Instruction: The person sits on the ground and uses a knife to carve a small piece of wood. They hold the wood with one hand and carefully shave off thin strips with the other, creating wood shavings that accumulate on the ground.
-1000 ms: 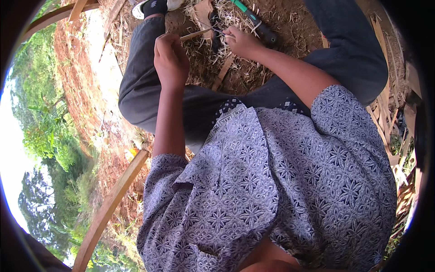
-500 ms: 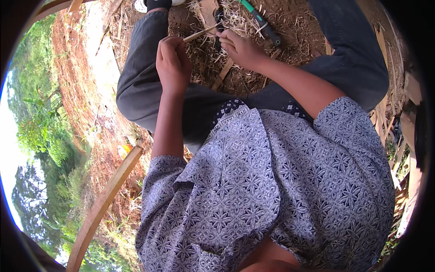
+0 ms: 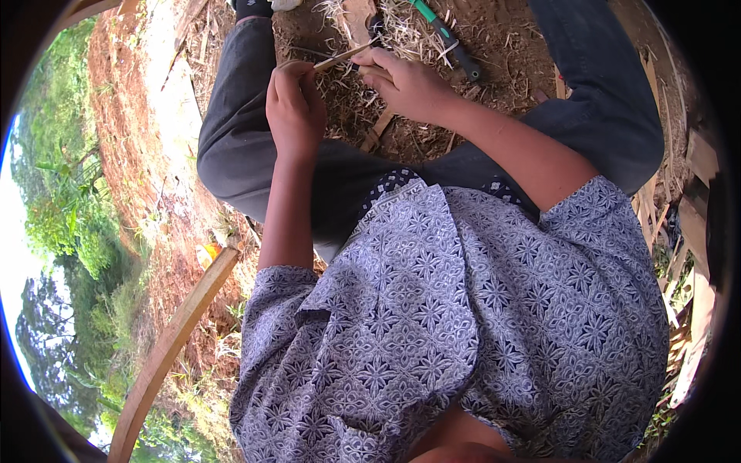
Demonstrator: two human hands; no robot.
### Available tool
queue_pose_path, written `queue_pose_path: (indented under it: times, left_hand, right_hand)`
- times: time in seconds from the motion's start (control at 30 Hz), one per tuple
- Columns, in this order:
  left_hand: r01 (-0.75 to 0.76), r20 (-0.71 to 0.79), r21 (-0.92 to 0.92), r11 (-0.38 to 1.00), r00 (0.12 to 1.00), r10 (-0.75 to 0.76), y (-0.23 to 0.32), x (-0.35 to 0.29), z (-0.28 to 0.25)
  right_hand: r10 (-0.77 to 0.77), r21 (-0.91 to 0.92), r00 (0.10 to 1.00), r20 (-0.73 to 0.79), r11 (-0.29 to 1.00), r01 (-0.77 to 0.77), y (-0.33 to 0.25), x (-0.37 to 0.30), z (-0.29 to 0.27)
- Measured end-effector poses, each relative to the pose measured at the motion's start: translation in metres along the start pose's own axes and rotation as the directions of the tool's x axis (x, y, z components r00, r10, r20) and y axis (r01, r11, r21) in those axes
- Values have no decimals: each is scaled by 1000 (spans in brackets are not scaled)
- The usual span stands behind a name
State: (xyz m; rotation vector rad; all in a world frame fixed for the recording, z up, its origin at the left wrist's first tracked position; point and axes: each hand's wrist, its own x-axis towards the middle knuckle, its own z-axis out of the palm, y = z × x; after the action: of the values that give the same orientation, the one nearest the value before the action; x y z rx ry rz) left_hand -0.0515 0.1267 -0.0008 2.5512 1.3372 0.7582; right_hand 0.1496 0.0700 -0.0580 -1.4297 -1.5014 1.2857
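My left hand (image 3: 296, 100) is closed round a thin, pale wooden stick (image 3: 333, 60), which points up and to the right. My right hand (image 3: 409, 85) is curled at the far part of the stick, its fingertips against or very close to it. A small dark bit shows under those fingers, but what they grip is hidden. Just beyond, a dark object (image 3: 376, 26) lies by a flat piece of wood (image 3: 359, 17). A green and black handled tool (image 3: 449, 42) rests on the ground, to the right of the wood.
Pale wood shavings (image 3: 401, 42) cover the brown soil between my legs. A short wooden strip (image 3: 377, 129) lies nearer me. Several boards and offcuts (image 3: 701, 158) are at the far right. A curved-looking wooden beam (image 3: 176, 339) crosses the lower left, before a reddish slope with greenery.
My right hand has shifted slightly left and toward me, along the stick, away from the dark object. My left hand stays nearly in place with the stick.
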Motion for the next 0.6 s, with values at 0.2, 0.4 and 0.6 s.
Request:
queue_pose_path:
  times: [0.2, 0.4, 0.6]
  left_hand:
    - [-6, -15, 18, 1000, 1000, 6, 6, -7, -4]
    - [28, 1, 25, 999, 1000, -28, 18, -8, -8]
    - [24, -15, 16, 1000, 1000, -24, 22, -3, -6]
  right_hand:
    - [51, -93, 999, 7, 994, -51, 21, 3, 3]
    - [374, -151, 927, 32, 918, -366, 47, 5, 0]
    - [114, 6, 993, -28, 994, -114, 45, -17, 13]
